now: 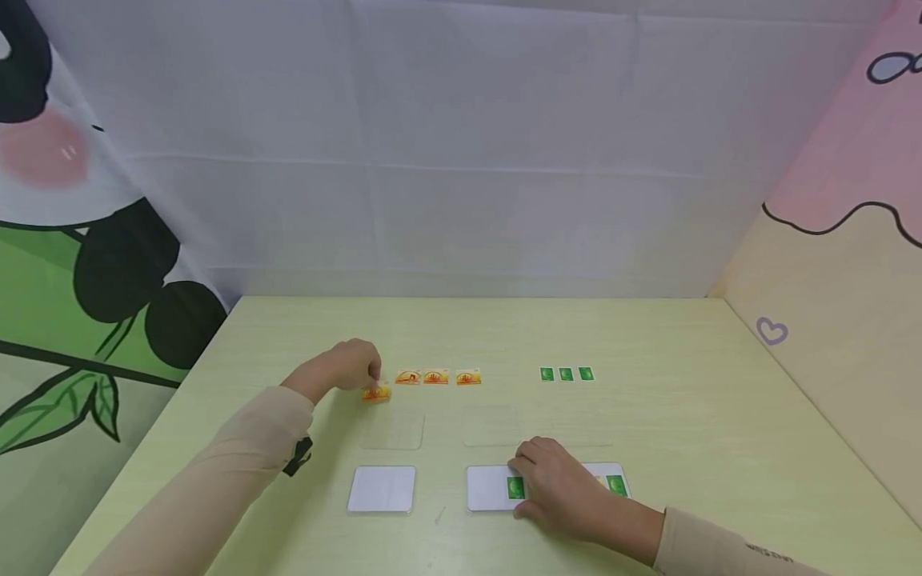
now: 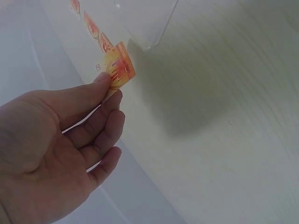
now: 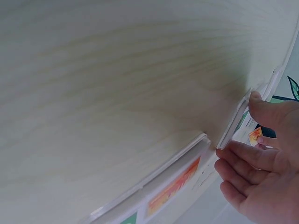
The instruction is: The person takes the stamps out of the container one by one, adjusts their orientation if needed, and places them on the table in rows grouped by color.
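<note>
The left hand (image 1: 351, 366) pinches an orange stamp (image 1: 376, 394) left of the head frame's centre; the right hand (image 1: 565, 490) grips a white case (image 1: 486, 490), lower right of centre. Probably light, flimsy and easily creased, the stamp is best held by its edge.

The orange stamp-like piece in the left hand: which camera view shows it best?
The left wrist view: the orange stamp-like piece appears largest there, pinched by the left hand. The head view shows it small, farther away; the right wrist view, small, in the background.
</note>
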Action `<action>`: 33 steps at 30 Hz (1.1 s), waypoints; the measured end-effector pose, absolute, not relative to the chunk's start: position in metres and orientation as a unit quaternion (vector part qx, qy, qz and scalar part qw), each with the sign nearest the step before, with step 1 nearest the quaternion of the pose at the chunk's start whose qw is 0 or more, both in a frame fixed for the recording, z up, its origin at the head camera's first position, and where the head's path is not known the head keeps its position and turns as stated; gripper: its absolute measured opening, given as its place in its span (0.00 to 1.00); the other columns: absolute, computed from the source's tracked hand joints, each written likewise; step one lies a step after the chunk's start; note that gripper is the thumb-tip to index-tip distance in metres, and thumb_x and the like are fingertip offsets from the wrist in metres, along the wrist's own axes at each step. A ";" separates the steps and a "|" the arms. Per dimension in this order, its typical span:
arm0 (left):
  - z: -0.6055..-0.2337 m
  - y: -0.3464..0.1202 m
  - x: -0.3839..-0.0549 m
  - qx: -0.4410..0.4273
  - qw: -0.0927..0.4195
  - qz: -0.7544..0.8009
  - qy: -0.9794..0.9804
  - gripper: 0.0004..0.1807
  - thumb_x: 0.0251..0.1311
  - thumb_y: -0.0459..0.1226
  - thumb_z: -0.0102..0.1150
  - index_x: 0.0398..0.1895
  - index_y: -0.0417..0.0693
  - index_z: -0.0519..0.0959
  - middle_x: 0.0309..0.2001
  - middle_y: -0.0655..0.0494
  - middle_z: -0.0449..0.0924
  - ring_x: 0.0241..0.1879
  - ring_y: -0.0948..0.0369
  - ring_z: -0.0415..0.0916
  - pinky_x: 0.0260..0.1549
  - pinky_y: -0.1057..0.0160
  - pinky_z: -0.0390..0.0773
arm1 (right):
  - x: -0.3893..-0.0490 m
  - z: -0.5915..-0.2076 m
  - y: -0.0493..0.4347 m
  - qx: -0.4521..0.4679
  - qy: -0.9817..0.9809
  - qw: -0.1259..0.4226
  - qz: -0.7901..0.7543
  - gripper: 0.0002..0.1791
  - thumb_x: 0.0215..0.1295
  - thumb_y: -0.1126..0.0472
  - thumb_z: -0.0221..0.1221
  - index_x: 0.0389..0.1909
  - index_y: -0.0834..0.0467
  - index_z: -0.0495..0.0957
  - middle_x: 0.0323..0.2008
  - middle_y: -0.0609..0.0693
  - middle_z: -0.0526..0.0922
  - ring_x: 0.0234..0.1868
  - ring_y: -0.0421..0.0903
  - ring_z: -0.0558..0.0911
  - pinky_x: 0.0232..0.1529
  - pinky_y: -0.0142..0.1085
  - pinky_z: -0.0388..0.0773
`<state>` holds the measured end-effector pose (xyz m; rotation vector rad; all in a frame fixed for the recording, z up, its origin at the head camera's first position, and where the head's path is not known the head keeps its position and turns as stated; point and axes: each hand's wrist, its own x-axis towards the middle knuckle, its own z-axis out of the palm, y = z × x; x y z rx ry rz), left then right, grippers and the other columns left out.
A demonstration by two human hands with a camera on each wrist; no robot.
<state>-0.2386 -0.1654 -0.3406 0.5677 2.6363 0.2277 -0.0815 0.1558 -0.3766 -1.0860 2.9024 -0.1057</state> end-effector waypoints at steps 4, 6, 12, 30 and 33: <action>-0.343 -0.166 -0.242 0.199 0.216 0.077 0.953 0.05 0.59 0.36 0.63 0.28 0.45 0.82 0.30 0.54 0.79 0.29 0.60 0.69 0.33 0.62 0.71 | -0.082 -0.376 0.155 -0.355 0.934 0.011 -0.033 0.27 0.53 0.45 0.68 0.47 0.60 0.80 0.42 0.47 0.80 0.45 0.43 0.74 0.56 0.38 0.71; -0.344 -0.167 -0.244 0.202 0.213 0.076 0.953 0.05 0.59 0.36 0.63 0.28 0.45 0.82 0.30 0.54 0.79 0.29 0.59 0.69 0.33 0.62 0.71 | -0.083 -0.376 0.155 -0.356 0.934 0.010 -0.033 0.27 0.53 0.45 0.68 0.47 0.60 0.80 0.42 0.47 0.80 0.46 0.43 0.75 0.56 0.38 0.71; -0.350 -0.168 -0.248 0.203 0.207 0.073 0.954 0.04 0.59 0.36 0.63 0.28 0.46 0.83 0.31 0.54 0.80 0.29 0.60 0.70 0.34 0.61 0.72 | -0.084 -0.377 0.156 -0.355 0.934 0.010 -0.031 0.27 0.53 0.45 0.68 0.47 0.60 0.80 0.42 0.47 0.80 0.46 0.43 0.75 0.56 0.38 0.72; -0.362 -0.166 -0.253 0.217 0.170 0.036 0.961 0.07 0.61 0.36 0.61 0.25 0.48 0.81 0.28 0.57 0.80 0.28 0.60 0.69 0.46 0.52 0.67 | -0.083 -0.379 0.156 -0.346 0.937 0.027 -0.035 0.28 0.53 0.44 0.68 0.48 0.59 0.80 0.43 0.47 0.80 0.46 0.42 0.74 0.56 0.37 0.71; -0.364 -0.164 -0.254 0.220 0.161 0.027 0.962 0.08 0.61 0.36 0.61 0.23 0.48 0.79 0.26 0.58 0.79 0.28 0.60 0.68 0.43 0.55 0.65 | -0.084 -0.378 0.156 -0.345 0.938 0.029 -0.034 0.28 0.53 0.44 0.67 0.48 0.59 0.80 0.43 0.47 0.80 0.46 0.42 0.74 0.56 0.37 0.71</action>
